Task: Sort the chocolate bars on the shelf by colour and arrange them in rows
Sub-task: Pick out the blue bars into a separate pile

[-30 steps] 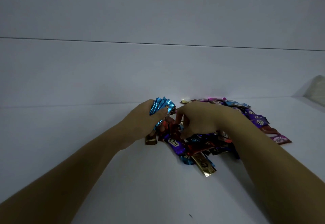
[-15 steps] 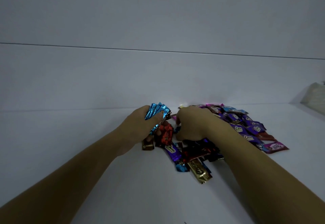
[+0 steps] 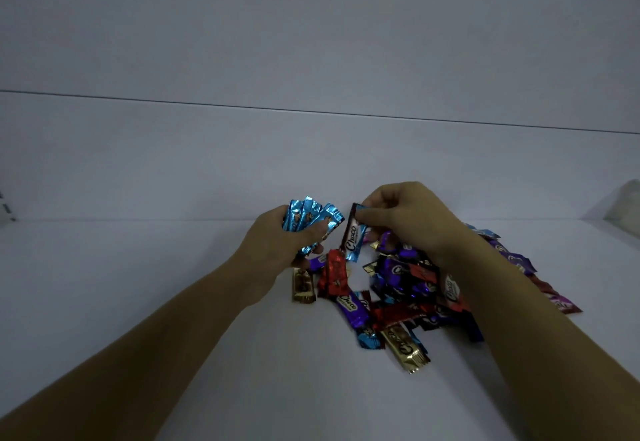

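A white shelf (image 3: 138, 285) is seen beneath both hands. A mixed pile of chocolate bars (image 3: 408, 288), purple, red, blue and gold, is spread under the right hand (image 3: 405, 219) and along both sides of its forearm. The left hand (image 3: 277, 246) is curled round a bundle of blue bars (image 3: 308, 215), which is fanned out above its thumb. The right hand is held just beside it, and 1 blue Choco bar (image 3: 353, 236) is pinched by its top end between thumb and fingers, hanging down between the 2 hands. Just below the left hand's fingers a red bar (image 3: 334, 276) is laid, with 1 small gold bar (image 3: 303, 285) beside it, nearer the left wrist.
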The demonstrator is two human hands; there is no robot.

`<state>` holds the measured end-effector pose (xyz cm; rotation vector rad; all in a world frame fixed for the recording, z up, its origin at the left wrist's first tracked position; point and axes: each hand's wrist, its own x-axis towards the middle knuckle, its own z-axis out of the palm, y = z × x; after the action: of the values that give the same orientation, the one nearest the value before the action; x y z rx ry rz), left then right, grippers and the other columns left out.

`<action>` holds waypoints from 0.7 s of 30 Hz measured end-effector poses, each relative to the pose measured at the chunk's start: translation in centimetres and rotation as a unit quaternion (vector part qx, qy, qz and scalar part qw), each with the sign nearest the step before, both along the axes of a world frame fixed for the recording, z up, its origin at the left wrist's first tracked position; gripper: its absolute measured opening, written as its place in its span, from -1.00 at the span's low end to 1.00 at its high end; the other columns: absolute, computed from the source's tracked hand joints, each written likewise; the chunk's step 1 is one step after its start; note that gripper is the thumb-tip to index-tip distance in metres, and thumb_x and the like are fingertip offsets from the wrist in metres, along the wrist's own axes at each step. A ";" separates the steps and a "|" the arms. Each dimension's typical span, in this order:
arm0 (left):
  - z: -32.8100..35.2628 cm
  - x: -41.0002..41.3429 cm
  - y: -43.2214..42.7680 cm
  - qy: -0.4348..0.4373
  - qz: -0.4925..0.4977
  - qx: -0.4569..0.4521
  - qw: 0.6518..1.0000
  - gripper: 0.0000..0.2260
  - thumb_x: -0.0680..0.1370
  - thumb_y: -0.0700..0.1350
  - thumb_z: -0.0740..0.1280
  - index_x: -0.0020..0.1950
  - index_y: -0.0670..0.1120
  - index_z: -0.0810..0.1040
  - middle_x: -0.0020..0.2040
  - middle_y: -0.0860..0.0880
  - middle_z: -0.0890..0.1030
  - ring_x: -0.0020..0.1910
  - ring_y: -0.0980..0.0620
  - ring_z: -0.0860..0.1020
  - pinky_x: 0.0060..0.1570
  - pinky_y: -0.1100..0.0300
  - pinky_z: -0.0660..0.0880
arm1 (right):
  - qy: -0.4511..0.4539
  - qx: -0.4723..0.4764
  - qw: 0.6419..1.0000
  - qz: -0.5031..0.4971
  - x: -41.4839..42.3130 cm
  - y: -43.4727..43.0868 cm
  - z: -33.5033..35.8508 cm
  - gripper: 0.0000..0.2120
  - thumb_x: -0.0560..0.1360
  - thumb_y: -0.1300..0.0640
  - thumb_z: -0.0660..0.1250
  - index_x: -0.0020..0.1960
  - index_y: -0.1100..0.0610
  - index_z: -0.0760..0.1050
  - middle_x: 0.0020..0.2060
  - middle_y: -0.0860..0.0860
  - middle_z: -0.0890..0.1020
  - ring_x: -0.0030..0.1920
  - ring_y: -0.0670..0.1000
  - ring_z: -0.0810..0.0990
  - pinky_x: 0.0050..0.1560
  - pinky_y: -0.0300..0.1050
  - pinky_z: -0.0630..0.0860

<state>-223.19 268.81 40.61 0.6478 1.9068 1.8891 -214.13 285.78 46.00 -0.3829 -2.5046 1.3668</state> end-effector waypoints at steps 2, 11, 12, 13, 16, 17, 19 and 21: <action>0.1 -0.1 -0.1 0.007 0.004 -0.005 1.000 -0.80 0.56 -0.04 0.32 0.15 -0.08 0.55 -0.04 -0.08 0.66 -0.25 0.15 0.64 -0.33 0.24 0.54 | 0.010 -0.100 0.994 0.033 -0.1 -0.6 -0.1 -0.95 0.49 0.30 0.40 -0.15 0.25 0.56 -0.31 0.13 0.68 -0.33 0.04 0.65 -0.37 -0.18 0.55; 2.5 -0.3 -1.4 0.031 -0.057 -0.065 0.996 -0.87 0.60 -0.02 0.27 0.09 -0.03 0.52 -0.06 -0.08 0.63 -0.26 0.12 0.58 -0.30 0.23 0.51 | 0.077 -0.141 0.987 0.002 -1.5 -3.1 -1.1 -0.93 0.50 0.34 0.37 -0.14 0.32 0.50 -0.23 0.27 0.62 -0.34 0.04 0.64 -0.35 -0.14 0.60; 2.7 -0.5 -1.8 0.052 -0.059 -0.087 0.993 -0.86 0.59 -0.04 0.29 0.11 -0.03 0.51 -0.05 -0.07 0.62 -0.25 0.12 0.58 -0.31 0.24 0.51 | 0.078 -0.134 0.988 0.004 -1.7 -3.4 -1.1 -0.93 0.50 0.34 0.36 -0.14 0.32 0.50 -0.21 0.29 0.63 -0.34 0.04 0.64 -0.36 -0.14 0.60; 2.8 -0.7 -2.3 0.084 -0.059 -0.115 0.988 -0.85 0.59 -0.05 0.30 0.14 -0.03 0.50 -0.04 -0.06 0.62 -0.25 0.12 0.58 -0.33 0.27 0.50 | 0.073 -0.127 0.989 0.008 -1.9 -3.9 -1.0 -0.94 0.50 0.33 0.36 -0.12 0.33 0.51 -0.20 0.30 0.64 -0.34 0.04 0.64 -0.37 -0.14 0.60; 3.1 -1.9 -5.3 0.162 -0.032 -0.186 0.969 -0.80 0.57 -0.01 0.32 0.15 -0.04 0.50 -0.08 -0.01 0.61 -0.24 0.11 0.55 -0.39 0.33 0.47 | 0.042 -0.095 0.994 0.039 -2.9 -5.9 -0.9 -0.94 0.49 0.31 0.38 -0.13 0.29 0.52 -0.26 0.20 0.67 -0.34 0.03 0.65 -0.43 -0.13 0.57; 3.0 -2.4 -6.7 0.177 -0.016 -0.206 0.962 -0.81 0.57 0.02 0.32 0.13 -0.04 0.51 -0.10 0.00 0.61 -0.25 0.11 0.55 -0.40 0.34 0.46 | 0.030 -0.076 0.996 0.046 -3.4 -6.7 -0.9 -0.93 0.49 0.29 0.39 -0.15 0.27 0.53 -0.28 0.15 0.67 -0.35 0.00 0.64 -0.47 -0.16 0.53; 2.6 -3.7 -9.8 0.204 0.026 -0.262 0.943 -0.80 0.56 0.06 0.32 0.07 -0.04 0.48 -0.14 -0.01 0.59 -0.29 0.12 0.52 -0.41 0.33 0.45 | 0.007 -0.050 0.997 0.056 -4.4 -8.5 -0.9 -0.90 0.50 0.27 0.39 -0.17 0.25 0.52 -0.32 0.11 0.67 -0.42 -0.06 0.61 -0.52 -0.23 0.46; 2.1 -5.2 -12.9 0.214 0.065 -0.322 0.920 -0.75 0.55 0.08 0.33 0.07 -0.07 0.44 -0.14 -0.02 0.56 -0.30 0.12 0.48 -0.38 0.33 0.42 | -0.012 -0.075 0.995 0.065 -5.8 -10.7 -0.8 -0.88 0.51 0.29 0.38 -0.19 0.27 0.50 -0.31 0.13 0.66 -0.44 -0.06 0.60 -0.50 -0.22 0.50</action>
<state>-228.39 255.86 42.67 0.7598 2.7114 1.0994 -219.94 275.13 45.20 -0.2706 -2.4922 1.6155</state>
